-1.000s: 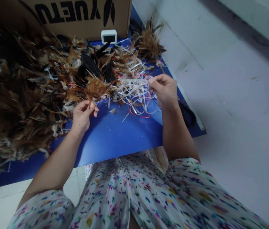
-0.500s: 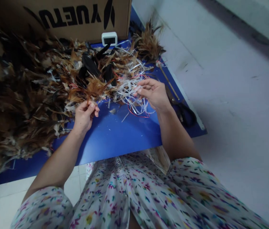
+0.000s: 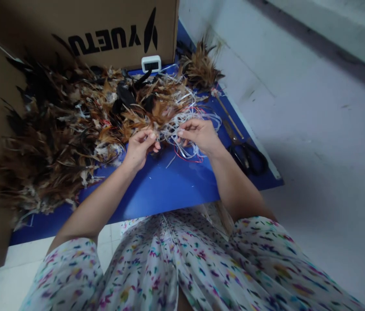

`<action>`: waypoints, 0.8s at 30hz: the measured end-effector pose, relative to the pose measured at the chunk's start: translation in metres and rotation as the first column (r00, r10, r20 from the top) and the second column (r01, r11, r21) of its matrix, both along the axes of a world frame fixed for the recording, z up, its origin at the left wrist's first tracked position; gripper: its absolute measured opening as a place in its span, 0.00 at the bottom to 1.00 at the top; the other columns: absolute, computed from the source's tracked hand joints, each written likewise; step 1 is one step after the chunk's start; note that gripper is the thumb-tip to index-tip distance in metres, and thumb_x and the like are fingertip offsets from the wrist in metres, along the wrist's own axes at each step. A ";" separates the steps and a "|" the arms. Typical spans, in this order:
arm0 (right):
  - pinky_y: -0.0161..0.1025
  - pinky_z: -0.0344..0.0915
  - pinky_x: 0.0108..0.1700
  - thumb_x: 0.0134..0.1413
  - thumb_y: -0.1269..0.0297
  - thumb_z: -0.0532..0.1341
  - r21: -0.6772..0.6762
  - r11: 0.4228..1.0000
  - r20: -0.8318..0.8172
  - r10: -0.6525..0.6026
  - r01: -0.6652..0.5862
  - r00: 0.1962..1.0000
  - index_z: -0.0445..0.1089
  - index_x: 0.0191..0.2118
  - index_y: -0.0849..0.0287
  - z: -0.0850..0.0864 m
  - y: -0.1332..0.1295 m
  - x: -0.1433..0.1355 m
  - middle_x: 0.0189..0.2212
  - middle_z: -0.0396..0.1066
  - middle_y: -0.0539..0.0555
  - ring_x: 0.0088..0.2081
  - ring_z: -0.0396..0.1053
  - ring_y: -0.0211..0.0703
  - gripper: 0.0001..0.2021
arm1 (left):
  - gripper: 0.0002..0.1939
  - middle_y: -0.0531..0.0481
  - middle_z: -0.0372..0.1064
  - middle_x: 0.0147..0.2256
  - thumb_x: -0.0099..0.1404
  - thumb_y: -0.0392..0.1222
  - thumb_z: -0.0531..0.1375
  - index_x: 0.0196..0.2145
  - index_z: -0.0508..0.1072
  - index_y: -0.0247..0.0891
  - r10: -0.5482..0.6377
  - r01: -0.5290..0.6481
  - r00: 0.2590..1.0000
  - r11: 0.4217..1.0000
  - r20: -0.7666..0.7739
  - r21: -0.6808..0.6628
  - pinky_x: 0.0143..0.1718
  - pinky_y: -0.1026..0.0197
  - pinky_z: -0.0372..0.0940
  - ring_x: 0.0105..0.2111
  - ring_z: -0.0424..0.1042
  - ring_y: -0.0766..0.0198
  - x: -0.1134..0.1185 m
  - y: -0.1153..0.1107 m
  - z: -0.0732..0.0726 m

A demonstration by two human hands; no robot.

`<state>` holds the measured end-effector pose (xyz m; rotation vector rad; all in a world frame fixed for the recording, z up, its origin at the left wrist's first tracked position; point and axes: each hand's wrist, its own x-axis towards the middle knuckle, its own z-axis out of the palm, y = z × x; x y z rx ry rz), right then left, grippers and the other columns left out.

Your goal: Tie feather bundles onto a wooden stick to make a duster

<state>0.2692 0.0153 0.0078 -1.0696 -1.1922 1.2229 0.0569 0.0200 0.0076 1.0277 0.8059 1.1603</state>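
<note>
My left hand (image 3: 142,149) is closed, thumb against fingers, on the base of a small bunch of brown feathers (image 3: 164,113) that fans out away from me. Close by on the right, my right hand (image 3: 202,136) pinches white plastic string (image 3: 187,116), whose loose strands lie tangled around and under the fingers. A red string (image 3: 198,160) runs among these strands. To the left and behind the left hand spreads a large heap of brown and black feathers (image 3: 56,147). The fingertips partly hide what each hand grips.
A cardboard box (image 3: 117,19) stands at the back, a small white device with a dark screen (image 3: 151,64) before it. On the right lie a feather duster (image 3: 203,65) with a stick handle and black-handled scissors (image 3: 252,157). A wall (image 3: 305,112) borders the blue table (image 3: 172,190).
My left hand has moved right with the brown feathers, closer to my right hand. The right hand has shifted slightly left, still pinching the white string. The view has tilted a little.
</note>
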 end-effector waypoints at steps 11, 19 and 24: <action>0.32 0.66 0.18 0.32 0.49 0.78 -0.056 0.997 -0.024 -0.045 0.043 0.999 0.72 0.25 0.58 0.002 0.001 -0.002 0.20 0.74 0.49 0.21 0.72 0.37 0.21 | 0.20 0.53 0.75 0.25 0.46 0.49 0.77 0.26 0.75 0.34 -0.095 0.103 0.993 0.987 0.064 -0.122 0.26 0.69 0.70 0.21 0.71 0.74 0.029 0.012 -0.020; 0.31 0.66 0.19 0.38 0.51 0.76 -0.104 0.991 -0.049 -0.091 0.086 0.995 0.71 0.26 0.57 -0.002 0.005 0.005 0.21 0.72 0.48 0.22 0.72 0.35 0.18 | 0.15 0.55 0.74 0.25 0.54 0.42 0.74 0.27 0.72 0.35 -0.056 0.074 0.992 0.983 0.113 -0.165 0.25 0.70 0.68 0.20 0.69 0.75 0.024 0.016 -0.021; 0.32 0.69 0.23 0.40 0.53 0.75 -0.118 0.990 -0.085 -0.086 0.075 0.993 0.68 0.27 0.56 -0.004 0.006 0.007 0.24 0.73 0.48 0.26 0.74 0.36 0.18 | 0.15 0.55 0.73 0.25 0.51 0.42 0.75 0.27 0.73 0.35 -0.058 0.078 0.991 0.982 0.118 -0.175 0.25 0.70 0.68 0.20 0.68 0.75 0.022 0.016 -0.023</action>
